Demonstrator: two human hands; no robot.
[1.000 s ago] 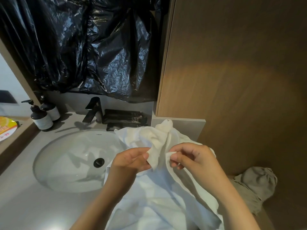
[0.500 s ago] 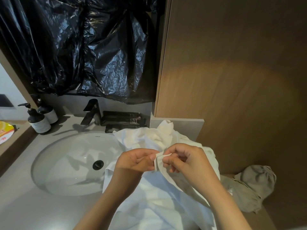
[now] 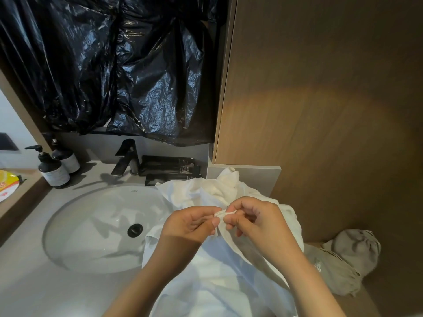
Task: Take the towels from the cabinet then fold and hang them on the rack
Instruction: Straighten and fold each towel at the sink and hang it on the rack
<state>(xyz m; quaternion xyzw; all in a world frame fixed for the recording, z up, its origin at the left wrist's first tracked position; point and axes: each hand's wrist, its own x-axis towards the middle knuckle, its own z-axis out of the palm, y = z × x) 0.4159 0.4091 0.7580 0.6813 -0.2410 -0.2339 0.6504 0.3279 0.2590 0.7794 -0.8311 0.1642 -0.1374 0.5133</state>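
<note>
Both hands — left hand [image 3: 190, 227], right hand [image 3: 258, 221] — pinch towel [image 3: 206, 282].

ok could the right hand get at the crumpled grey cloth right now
Probably yes once freed: nothing lies before the crumpled grey cloth, but the right hand now pinches the white towel with the left hand.

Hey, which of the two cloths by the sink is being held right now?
The white towel: the left hand and right hand both pinch its edge. The grey cloth lies untouched at the right.
</note>
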